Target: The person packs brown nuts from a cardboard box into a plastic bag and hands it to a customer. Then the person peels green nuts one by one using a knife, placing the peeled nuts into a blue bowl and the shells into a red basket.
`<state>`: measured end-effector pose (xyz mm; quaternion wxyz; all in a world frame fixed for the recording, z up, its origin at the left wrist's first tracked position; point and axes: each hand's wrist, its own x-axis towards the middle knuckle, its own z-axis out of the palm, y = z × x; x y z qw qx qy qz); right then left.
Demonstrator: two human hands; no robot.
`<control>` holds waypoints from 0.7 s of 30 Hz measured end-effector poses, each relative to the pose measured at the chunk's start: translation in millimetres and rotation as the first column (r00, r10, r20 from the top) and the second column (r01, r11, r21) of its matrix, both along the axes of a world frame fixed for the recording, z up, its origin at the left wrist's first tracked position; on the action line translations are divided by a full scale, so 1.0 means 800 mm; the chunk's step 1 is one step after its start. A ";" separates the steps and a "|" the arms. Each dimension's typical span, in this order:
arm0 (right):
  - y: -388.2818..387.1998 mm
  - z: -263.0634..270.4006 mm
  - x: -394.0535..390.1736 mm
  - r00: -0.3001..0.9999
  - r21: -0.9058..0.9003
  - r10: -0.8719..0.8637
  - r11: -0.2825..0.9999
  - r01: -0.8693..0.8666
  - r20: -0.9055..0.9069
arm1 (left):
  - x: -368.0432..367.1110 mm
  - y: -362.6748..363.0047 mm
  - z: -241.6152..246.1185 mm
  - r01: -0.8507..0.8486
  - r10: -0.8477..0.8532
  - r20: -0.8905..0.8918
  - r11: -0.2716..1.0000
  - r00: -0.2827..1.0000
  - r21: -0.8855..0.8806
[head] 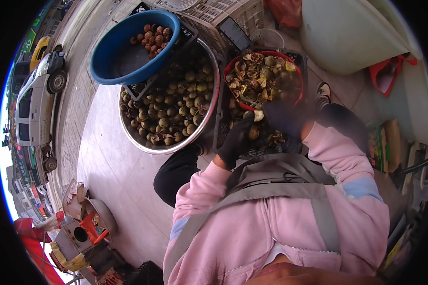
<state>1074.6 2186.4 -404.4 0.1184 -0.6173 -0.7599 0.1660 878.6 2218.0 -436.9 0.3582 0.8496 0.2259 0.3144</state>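
Observation:
My left hand (236, 140), in a black glove, has its fingertips on a pale, partly peeled walnut (258, 115) just in front of a red basin (301, 73). Beside it my right hand (287, 114), in a dark glove, is blurred by motion; whether it holds anything cannot be told. Husk pieces (267, 73) and whole fruits fill the red basin. More husks lie in the black plastic crate (221, 123) under both hands. To the left, green-husked walnuts (171, 112) fill a large metal bowl (214, 91). Brown shelled-out walnuts (157, 37) sit in a blue basin (107, 53) above it.
A smartphone (234, 34) leans by a white plastic crate (217, 12) behind the basins. A large pale tub (346, 35) stands at upper right, with a red bag (385, 76) near it. At lower left are cartons and a metal basin (105, 215). Vehicles stand on the street at far left.

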 end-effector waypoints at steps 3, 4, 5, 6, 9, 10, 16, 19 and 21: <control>0.010 0.008 0.005 0.977 0.001 -0.101 0.995 0.103 -0.188 | -0.001 0.009 0.023 -0.103 0.104 0.021 0.993 0.994 -0.057; 0.010 0.019 0.001 0.956 -0.052 -0.107 0.994 0.097 -0.272 | -0.003 0.014 0.007 -0.167 0.167 -0.028 0.986 0.985 0.017; 0.009 0.025 -0.003 0.929 -0.104 -0.117 0.991 0.085 -0.352 | -0.005 0.014 0.003 -0.208 0.208 -0.007 0.977 0.978 -0.043; 0.004 0.013 -0.007 0.875 -0.201 -0.130 0.979 0.038 -0.466 | -0.002 0.015 0.003 -0.230 0.233 0.016 0.968 0.972 -0.103; -0.010 -0.022 -0.035 0.793 -0.231 -0.099 0.972 -0.054 -0.602 | 0.010 0.012 0.010 -0.061 0.409 0.277 0.646 0.869 -0.761; -0.014 -0.024 -0.046 0.857 -0.087 -0.025 0.996 -0.023 -0.515 | 0.018 0.009 0.014 0.129 0.524 0.331 0.384 0.785 -0.914; -0.009 -0.028 -0.060 0.949 0.019 -0.002 1.000 0.008 -0.314 | 0.011 0.007 -0.026 0.047 0.416 0.297 0.516 0.860 -0.856; -0.007 -0.029 -0.053 0.946 0.026 -0.009 0.999 0.019 -0.325 | 0.007 0.006 0.001 -0.201 0.258 0.128 0.917 0.958 -0.344; -0.004 -0.025 -0.051 0.928 0.062 -0.034 0.996 0.061 -0.370 | 0.003 0.008 0.008 -0.234 0.237 0.038 0.970 0.971 -0.058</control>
